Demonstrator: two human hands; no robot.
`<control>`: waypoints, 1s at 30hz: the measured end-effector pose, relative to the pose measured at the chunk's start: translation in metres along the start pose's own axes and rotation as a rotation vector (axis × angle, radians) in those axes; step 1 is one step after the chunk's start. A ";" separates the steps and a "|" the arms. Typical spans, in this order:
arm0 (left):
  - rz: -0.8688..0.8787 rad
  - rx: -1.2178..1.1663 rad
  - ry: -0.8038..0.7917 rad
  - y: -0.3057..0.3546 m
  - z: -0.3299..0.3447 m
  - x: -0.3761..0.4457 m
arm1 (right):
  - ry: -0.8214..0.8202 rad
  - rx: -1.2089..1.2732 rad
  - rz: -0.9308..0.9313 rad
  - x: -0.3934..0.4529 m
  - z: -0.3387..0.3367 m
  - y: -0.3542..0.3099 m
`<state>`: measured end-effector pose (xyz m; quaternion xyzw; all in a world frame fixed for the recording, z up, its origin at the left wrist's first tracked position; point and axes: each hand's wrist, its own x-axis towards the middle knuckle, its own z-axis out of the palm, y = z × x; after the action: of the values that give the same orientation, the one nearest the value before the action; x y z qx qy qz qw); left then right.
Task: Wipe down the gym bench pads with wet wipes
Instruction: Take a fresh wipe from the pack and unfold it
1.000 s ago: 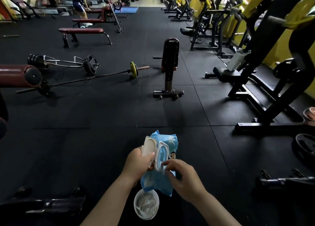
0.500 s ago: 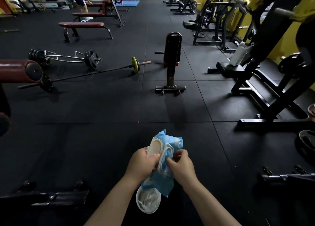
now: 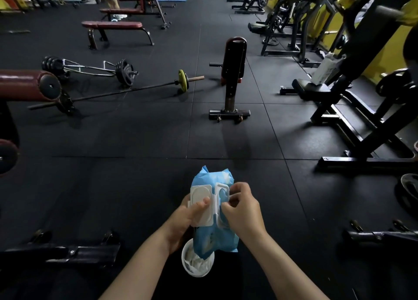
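Head view: left hand [image 3: 188, 216] grips wipes pack [image 3: 213, 211], lid [image 3: 201, 205] open; right hand [image 3: 243, 211] fingers pinch opening.

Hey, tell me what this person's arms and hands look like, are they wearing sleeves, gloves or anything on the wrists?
Both forearms are bare right down to the lower edge of the picture, with no sleeve in view. The left hand and the right hand wear no gloves, and the fingers show no rings. No watch, band or marking is visible on either wrist.

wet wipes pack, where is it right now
In the head view the wet wipes pack sits bottom centre, held in the left hand, lid flipped open, with the right hand at its opening, above a white cup.
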<state>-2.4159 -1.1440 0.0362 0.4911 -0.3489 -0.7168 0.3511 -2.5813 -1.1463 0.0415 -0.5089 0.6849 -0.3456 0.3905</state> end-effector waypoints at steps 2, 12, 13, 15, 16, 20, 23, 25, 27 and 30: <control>0.040 -0.126 -0.078 0.000 0.001 -0.004 | -0.017 -0.020 -0.063 -0.002 0.002 -0.004; 0.220 -0.166 -0.006 0.007 -0.005 -0.007 | 0.099 -0.201 -0.346 -0.001 0.005 -0.017; 0.230 -0.151 0.040 0.008 -0.005 -0.006 | 0.108 -0.210 -0.365 0.000 0.005 -0.017; 0.236 -0.095 0.148 0.008 -0.006 -0.004 | 0.123 -0.217 -0.432 0.000 0.005 -0.016; 0.235 -0.070 0.189 0.008 -0.006 -0.003 | 0.133 -0.219 -0.465 0.001 0.006 -0.015; 0.232 -0.028 0.253 0.008 -0.004 0.002 | 0.221 -0.345 -0.507 0.002 0.008 -0.016; 0.239 -0.010 0.260 0.008 -0.005 0.004 | 0.233 -0.405 -0.466 0.005 0.004 -0.018; 0.242 -0.005 0.272 0.008 -0.007 0.005 | 0.191 -0.392 -0.414 0.006 0.001 -0.019; 0.246 0.004 0.280 0.010 -0.008 0.005 | 0.144 -0.387 -0.407 0.008 0.001 -0.017; 0.257 0.017 0.283 0.013 -0.008 0.004 | 0.071 -0.336 -0.367 0.010 0.005 -0.016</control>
<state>-2.4077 -1.1553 0.0432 0.5413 -0.3621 -0.5868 0.4812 -2.5715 -1.1602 0.0513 -0.6701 0.6419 -0.3099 0.2068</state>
